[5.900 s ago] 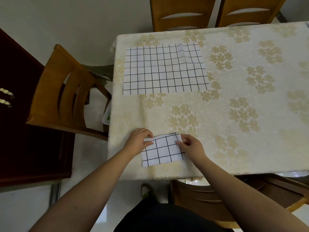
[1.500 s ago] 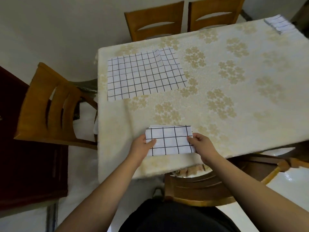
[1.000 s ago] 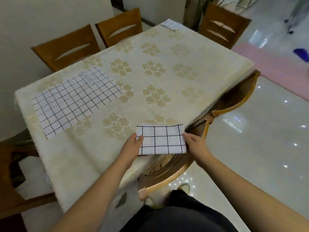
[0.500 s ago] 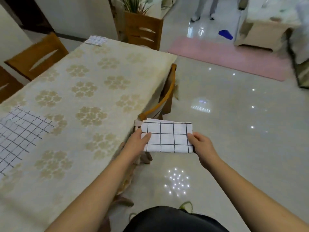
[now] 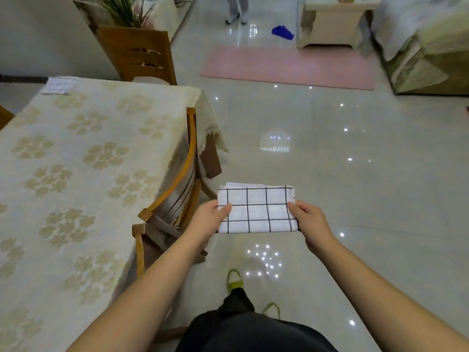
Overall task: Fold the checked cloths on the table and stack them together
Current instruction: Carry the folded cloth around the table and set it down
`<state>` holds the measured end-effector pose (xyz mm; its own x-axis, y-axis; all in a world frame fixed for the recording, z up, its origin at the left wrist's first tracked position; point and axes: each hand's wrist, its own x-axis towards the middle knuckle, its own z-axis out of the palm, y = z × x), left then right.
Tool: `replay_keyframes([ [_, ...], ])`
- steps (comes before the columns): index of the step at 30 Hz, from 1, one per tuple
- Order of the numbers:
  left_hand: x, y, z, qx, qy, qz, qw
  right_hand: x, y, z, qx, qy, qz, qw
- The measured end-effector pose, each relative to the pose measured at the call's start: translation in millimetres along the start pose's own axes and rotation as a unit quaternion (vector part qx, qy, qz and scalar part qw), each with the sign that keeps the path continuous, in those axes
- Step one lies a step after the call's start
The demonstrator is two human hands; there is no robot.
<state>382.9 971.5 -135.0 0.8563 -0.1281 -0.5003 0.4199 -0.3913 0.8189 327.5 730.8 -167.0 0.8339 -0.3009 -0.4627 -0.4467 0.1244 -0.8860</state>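
Floor (image 5: 330,161) now under folded cloth (image 5: 256,210), table (image 5: 76,174) left

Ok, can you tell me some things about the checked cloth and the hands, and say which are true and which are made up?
1. Both hands hold the folded checked cloth. True: the left hand and the right hand grip its two ends.
2. The cloth lies on the table. False: it is held in the air over the floor.
3. More folded cloths sit at the table's far corner. True.
4. The rug is blue. False: it is pink.
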Motion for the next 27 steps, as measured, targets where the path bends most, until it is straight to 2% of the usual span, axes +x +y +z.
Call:
replay_keyframes([
  [3, 33, 8, 1, -0.029, -0.005, -0.019, 0.999, 22, -9, 2, -0.011, 0.015, 0.004, 1.0],
  [7, 81, 22, -2, -0.016, -0.01, -0.007, 1.0, 61, -30, 7, -0.028, 0.028, -0.005, 0.999],
  [18, 186, 72, -17, -0.005, -0.105, 0.008, 0.994, 146, -77, 15, -0.035, 0.051, 0.01, 0.998],
  [22, 223, 86, -10, -0.019, -0.1, -0.01, 0.995, 187, -93, 11, -0.048, 0.053, 0.009, 0.997],
  [27, 277, 116, 5, -0.019, -0.055, -0.031, 0.998, 258, -117, 2, -0.028, 0.022, 0.011, 0.999],
])
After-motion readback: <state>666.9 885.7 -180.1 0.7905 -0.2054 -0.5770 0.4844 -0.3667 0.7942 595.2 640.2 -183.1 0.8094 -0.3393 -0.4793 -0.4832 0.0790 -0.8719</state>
